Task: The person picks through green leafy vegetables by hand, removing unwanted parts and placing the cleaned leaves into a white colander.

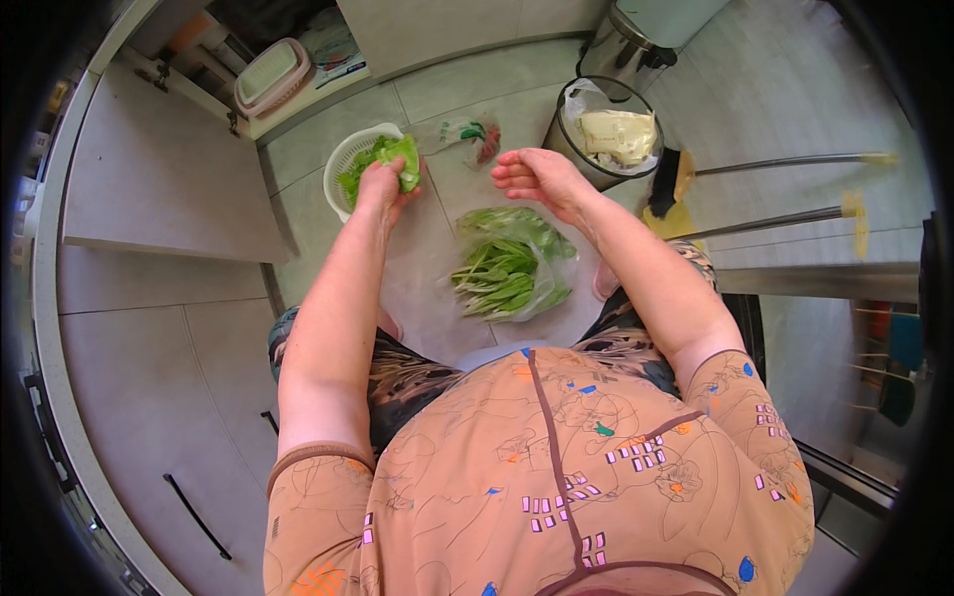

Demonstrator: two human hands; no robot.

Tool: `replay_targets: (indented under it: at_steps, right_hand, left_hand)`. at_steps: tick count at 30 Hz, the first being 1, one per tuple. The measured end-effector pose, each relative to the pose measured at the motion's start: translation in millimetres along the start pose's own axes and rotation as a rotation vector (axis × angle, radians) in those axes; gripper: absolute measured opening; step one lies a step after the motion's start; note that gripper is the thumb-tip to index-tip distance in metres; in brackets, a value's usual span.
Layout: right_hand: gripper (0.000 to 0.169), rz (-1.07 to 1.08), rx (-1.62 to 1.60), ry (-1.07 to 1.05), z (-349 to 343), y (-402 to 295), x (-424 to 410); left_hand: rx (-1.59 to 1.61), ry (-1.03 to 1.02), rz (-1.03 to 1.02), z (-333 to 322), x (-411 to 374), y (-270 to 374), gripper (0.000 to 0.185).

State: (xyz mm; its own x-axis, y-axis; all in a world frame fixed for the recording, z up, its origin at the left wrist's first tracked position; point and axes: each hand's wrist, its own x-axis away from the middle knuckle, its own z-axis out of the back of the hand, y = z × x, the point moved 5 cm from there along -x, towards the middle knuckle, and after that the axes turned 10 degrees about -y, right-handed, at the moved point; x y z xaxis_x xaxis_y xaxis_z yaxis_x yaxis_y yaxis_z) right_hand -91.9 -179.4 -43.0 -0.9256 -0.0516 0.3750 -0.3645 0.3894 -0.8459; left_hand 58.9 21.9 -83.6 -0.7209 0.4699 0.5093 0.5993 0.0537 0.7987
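My left hand [386, 186] is at a white plastic colander [337, 165] on the floor, its fingers and thumb closed on green leaves [403, 159] at the colander's right side. More leaves lie inside, partly hidden by the hand. My right hand [538, 179] is raised near the waste bin, palm turned inward and fingers slightly bent, with nothing seen in it. Below it, on the floor between my feet, a bunch of leafy greens [499, 276] with pale stems lies partly in a clear plastic bag [550, 257]. The stems point left.
Beyond the hands lies a clear bag with red contents [483, 141]. A waste bin [551, 141] holding packaging stands at right, beside a broom [674, 182] and a yellow dustpan [668, 223]. At left a cabinet door [171, 164] hangs open, near plastic baskets [272, 74] on a shelf.
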Motion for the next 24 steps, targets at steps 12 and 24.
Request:
replay_targets:
  at_steps: [12,24]
  right_hand:
    - [0.026,-0.007,0.232,0.000,-5,-6,2]
    - [0.029,-0.078,0.461,-0.012,6,4,9]
  left_hand:
    - [-0.017,0.332,0.062,123,-72,-1,0.028]
    - [-0.237,0.391,-0.254,127,-69,16,0.002]
